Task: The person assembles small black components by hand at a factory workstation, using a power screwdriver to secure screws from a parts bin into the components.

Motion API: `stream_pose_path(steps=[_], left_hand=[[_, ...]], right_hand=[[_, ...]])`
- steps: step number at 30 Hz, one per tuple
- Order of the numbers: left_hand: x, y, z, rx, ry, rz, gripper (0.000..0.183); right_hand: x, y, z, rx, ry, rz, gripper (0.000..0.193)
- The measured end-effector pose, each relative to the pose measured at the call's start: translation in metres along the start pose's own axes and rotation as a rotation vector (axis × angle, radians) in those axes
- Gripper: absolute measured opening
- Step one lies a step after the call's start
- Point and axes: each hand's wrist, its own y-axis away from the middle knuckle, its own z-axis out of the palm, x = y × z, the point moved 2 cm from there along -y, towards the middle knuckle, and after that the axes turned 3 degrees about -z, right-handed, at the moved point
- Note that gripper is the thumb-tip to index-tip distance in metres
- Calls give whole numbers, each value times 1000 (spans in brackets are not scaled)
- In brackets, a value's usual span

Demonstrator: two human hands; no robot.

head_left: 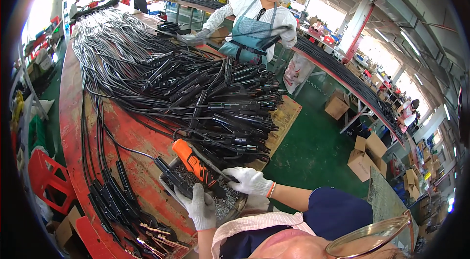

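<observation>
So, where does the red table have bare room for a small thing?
The red table shows a bare patch between the big black pile, the thin cables at left and the tray, and a strip along its left edge. It is crowded under the pile and at the lower black handles.

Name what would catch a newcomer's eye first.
The heap of black cable ends on the red table probably comes first. The orange tool follows, at the tray of metal parts by the left hand and right hand. Beyond the heap, a co-worker stands in a teal apron.
</observation>
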Motion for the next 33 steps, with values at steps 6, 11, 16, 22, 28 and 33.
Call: stream_pose_path(steps=[6,11,16,22,28,33], left_hand=[[12,12,-16,37,15,-1,68],[14,19,-15,2,-6,-6,49],[12,14,-23,-37,-62,8,30],[8,14,-29,-118,329,-193,19],[2,6,-34,-78,24,-53,21],[4,8,-30,-165,43,-27,27]], right_hand=[[-14,-15,17,93,-72,-152,38],[-19,-23,13,41,-63,-150,40],[-46,-40,5,274,-69,-345,40],[-65,-76,24,65,63,-274,67],[-67,-92,29,-132,-46,-65,84],[-67,-91,26,-162,-126,-61,84]])
